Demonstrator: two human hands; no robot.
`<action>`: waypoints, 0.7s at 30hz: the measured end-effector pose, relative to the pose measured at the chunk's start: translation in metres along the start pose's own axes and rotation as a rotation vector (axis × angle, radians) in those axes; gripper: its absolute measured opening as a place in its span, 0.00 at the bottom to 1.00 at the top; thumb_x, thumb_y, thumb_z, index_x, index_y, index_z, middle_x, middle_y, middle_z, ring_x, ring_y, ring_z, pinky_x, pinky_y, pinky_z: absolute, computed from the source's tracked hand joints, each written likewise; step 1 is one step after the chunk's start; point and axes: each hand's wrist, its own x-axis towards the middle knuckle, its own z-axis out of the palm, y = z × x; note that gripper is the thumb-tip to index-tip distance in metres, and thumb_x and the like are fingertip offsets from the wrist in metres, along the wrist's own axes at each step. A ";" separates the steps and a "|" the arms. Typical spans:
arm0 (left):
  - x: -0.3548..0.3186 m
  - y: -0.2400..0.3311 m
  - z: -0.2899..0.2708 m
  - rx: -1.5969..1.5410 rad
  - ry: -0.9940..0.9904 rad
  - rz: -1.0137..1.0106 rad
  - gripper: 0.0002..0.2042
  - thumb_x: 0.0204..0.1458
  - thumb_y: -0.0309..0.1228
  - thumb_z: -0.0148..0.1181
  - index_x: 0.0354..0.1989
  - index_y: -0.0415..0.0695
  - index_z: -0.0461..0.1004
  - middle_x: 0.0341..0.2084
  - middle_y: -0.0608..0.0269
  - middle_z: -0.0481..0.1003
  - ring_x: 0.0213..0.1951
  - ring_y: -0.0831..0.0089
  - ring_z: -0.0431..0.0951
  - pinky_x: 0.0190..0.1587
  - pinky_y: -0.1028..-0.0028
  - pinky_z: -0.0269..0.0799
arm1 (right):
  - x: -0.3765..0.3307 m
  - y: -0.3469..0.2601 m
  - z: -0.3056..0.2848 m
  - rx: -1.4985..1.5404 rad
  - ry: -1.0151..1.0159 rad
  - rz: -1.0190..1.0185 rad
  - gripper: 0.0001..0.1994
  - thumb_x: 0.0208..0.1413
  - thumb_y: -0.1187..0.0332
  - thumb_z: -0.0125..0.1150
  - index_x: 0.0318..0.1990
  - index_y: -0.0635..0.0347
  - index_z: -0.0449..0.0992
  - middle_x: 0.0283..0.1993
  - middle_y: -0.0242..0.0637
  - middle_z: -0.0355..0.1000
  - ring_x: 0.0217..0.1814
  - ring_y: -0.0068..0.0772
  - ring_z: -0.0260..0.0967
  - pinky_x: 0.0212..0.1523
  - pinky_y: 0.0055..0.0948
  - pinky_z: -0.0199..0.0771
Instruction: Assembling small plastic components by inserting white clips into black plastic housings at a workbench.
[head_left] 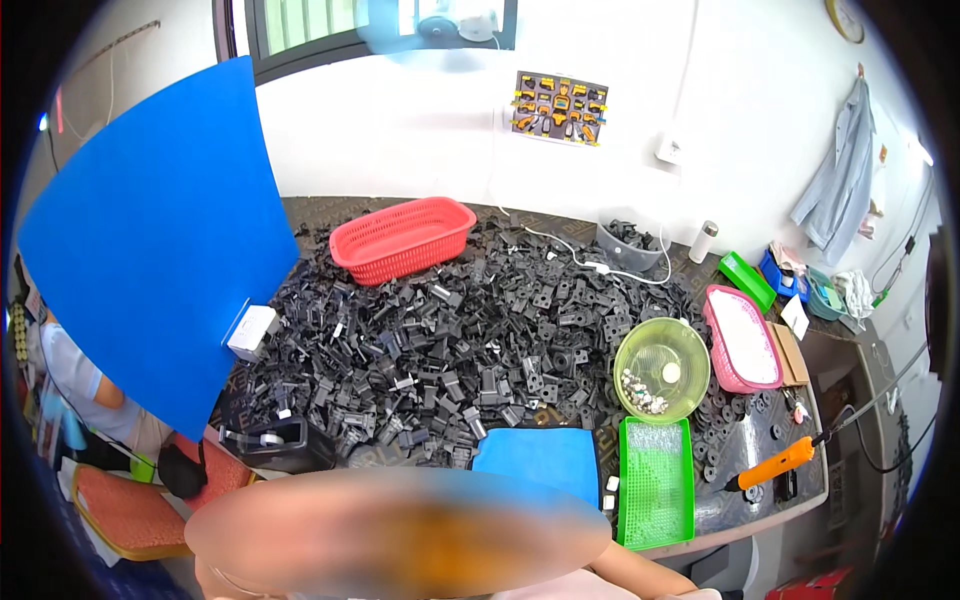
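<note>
A large blurred oval covers the lower middle of the head view and hides both of my hands, so neither their fingers nor anything in them can be made out. My right forearm (640,572) comes in from the lower right and runs up to the oval's edge. At its lower left a strip of bare skin (212,580) shows, probably my left arm. Just beyond the oval lies a blue mat (540,455) on the table. Behind the mat spreads a broad heap of small black plastic parts (430,350).
Right of the mat are a green tray (655,500), a yellow-green basket (640,340), a pink basket (712,330) and a hanging orange electric screwdriver (775,464). A red basket (400,272) sits atop the heap. At left stand a blue panel (160,240) and a black tape dispenser (285,445).
</note>
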 end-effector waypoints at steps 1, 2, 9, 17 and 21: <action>0.011 -0.001 0.007 -0.068 -0.067 0.005 0.13 0.54 0.30 0.59 0.29 0.30 0.70 0.46 0.30 0.70 0.48 0.50 0.75 0.48 0.59 0.71 | 0.000 0.001 0.000 0.009 0.041 0.010 0.22 0.52 0.60 0.60 0.55 0.52 0.69 0.56 0.36 0.65 0.59 0.42 0.61 0.55 0.44 0.62; 0.014 0.002 0.014 -0.070 -0.129 0.012 0.13 0.53 0.31 0.60 0.29 0.31 0.70 0.46 0.29 0.70 0.49 0.48 0.74 0.48 0.59 0.71 | -0.002 -0.006 -0.005 0.041 0.061 0.021 0.20 0.51 0.61 0.61 0.53 0.52 0.71 0.56 0.35 0.66 0.58 0.41 0.62 0.55 0.42 0.61; 0.039 0.015 0.021 0.095 -0.477 0.189 0.12 0.55 0.33 0.58 0.34 0.38 0.65 0.50 0.28 0.66 0.48 0.45 0.75 0.48 0.60 0.70 | -0.001 0.009 0.008 0.030 0.117 -0.014 0.20 0.50 0.62 0.62 0.52 0.52 0.72 0.55 0.34 0.66 0.57 0.39 0.62 0.54 0.40 0.61; 0.043 0.029 0.024 0.296 -0.435 0.365 0.15 0.48 0.36 0.64 0.28 0.35 0.68 0.47 0.26 0.68 0.48 0.42 0.74 0.47 0.64 0.72 | -0.001 0.000 -0.010 0.056 0.091 0.013 0.19 0.52 0.61 0.60 0.52 0.51 0.72 0.55 0.33 0.66 0.58 0.38 0.62 0.53 0.40 0.60; 0.029 0.047 0.026 0.355 -0.393 0.414 0.16 0.47 0.36 0.65 0.28 0.35 0.68 0.48 0.28 0.68 0.52 0.39 0.70 0.51 0.57 0.69 | 0.003 -0.008 -0.015 0.057 0.043 -0.005 0.19 0.51 0.61 0.60 0.52 0.50 0.72 0.55 0.33 0.65 0.58 0.38 0.61 0.53 0.41 0.61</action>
